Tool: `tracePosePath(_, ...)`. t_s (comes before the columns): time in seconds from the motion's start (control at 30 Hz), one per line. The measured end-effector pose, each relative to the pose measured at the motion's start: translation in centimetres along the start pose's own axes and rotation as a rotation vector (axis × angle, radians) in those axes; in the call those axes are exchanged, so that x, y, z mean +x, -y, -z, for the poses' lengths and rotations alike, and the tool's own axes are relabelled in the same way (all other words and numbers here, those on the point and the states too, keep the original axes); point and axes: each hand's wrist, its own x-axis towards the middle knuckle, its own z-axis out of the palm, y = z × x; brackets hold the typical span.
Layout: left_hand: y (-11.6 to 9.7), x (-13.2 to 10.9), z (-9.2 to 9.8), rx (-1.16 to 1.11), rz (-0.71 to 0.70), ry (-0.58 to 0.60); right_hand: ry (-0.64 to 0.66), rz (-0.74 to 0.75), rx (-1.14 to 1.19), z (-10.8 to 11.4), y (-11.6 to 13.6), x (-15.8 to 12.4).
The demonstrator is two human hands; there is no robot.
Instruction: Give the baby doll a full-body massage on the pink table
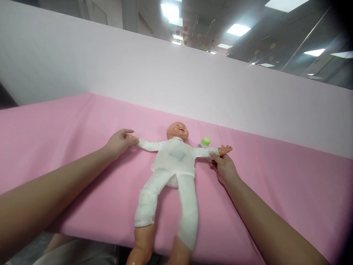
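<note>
A white wall (176,81) slanted across the frame behind the pink bench (281,158); bright lights (238,29) shone above it, toward the upper right.

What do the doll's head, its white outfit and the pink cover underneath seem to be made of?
Doll's head: probably vinyl or hard plastic, glossy, with bright highlights.
White outfit: matte cloth, with frayed edges at the neck.
Pink cover: smooth, low-sheen sheet with soft creases; vinyl or fabric, can't tell which.

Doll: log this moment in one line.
doll: on back on pink cover | left hand: holding one arm | right hand: pinching opposite sleeve | green-capped bottle: beyond it
</note>
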Motion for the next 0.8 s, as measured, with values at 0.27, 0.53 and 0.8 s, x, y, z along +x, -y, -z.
tracePosePath(0.27, -1.1, -1.3, -0.4, 0.838, -0.275, 0.180, -0.030, -0.047, 0.055, 0.3, 0.3, 0.2)
tracePosePath(0.53, -2.9, -6.6, -4.1, 0.872, -0.865, 0.569, -0.035, -0.039, 0.047, 0.5, 0.0, 1.0)
tracePosePath(0.8, -3.4, -9.1, -7.0, 0.487, -1.130, 0.817, -0.031, 0.096, -0.066, 0.1, -0.5, 1.6)
